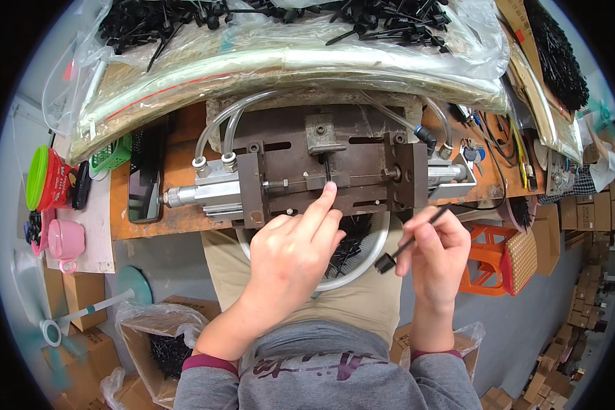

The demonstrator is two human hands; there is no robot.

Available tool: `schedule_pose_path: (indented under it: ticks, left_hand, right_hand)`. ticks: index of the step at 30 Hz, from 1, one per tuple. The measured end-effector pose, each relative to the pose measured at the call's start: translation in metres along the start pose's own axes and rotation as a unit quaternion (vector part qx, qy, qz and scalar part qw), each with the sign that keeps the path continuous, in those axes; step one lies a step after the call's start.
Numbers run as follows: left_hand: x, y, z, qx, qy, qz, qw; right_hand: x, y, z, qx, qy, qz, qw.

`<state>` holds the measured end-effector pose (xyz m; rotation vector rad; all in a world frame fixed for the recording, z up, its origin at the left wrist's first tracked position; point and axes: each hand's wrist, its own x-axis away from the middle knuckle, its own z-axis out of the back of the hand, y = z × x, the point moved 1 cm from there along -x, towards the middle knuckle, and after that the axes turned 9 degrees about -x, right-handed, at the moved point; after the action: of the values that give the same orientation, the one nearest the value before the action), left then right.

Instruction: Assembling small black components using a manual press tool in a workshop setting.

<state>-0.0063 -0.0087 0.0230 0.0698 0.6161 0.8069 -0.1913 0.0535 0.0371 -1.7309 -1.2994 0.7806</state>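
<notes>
My left hand [290,256] reaches over a brown metal fixture [369,156]. Its index finger is stretched out and its tip touches a thin black stem [327,167] in the middle of the fixture; the other fingers are partly bent and hold nothing visible. To the right, my right hand [434,256] pinches a black plastic stemmed part [408,244] between thumb and fingers, its wide head pointing down and left. Under the fixture, a white basket [328,283] with more black stemmed parts sits at my lap, partly hidden by my left hand.
Air cylinders [219,190] with clear hoses flank the fixture. A plastic-lined tray [287,65] of black parts stands behind it. On the left are a phone [145,181] and a pink cup [66,240]. An orange stool [482,263] and keys [473,152] are at right.
</notes>
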Motion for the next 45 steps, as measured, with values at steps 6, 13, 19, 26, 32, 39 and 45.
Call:
schedule_pose_path:
  ticks: [6,13,19,26,32,39,45]
  left_hand:
    - [0.0,0.013,0.028,0.234,0.079,-0.032,0.969]
    - [0.01,0.001,0.026,0.177,0.068,0.074,0.979]
    - [0.013,0.0,-0.009,0.055,0.029,0.021,0.998]
    - [0.006,-0.002,-0.016,-0.036,0.027,-0.002,0.999]
    - [0.007,-0.004,-0.017,-0.028,0.029,0.004,0.999]
    - [0.006,-0.004,-0.017,-0.03,0.025,-0.002,0.999]
    - [0.007,-0.005,-0.016,-0.026,0.03,-0.007,0.999]
  right_hand:
    - [-0.021,0.0,-0.023,0.002,-0.079,-0.048,0.996]
    - [-0.121,-0.078,-0.04,0.425,-0.056,0.439,0.789]
    - [-0.218,-0.105,-0.028,0.779,-0.124,0.419,0.449]
    - [-0.238,-0.088,-0.039,0.783,-0.197,0.283,0.517]
    - [-0.227,-0.088,-0.057,0.772,-0.206,0.231,0.555]
    - [-0.244,-0.109,-0.039,0.786,-0.255,0.273,0.493]
    - [-0.242,-0.103,-0.071,0.823,-0.219,0.168,0.497]
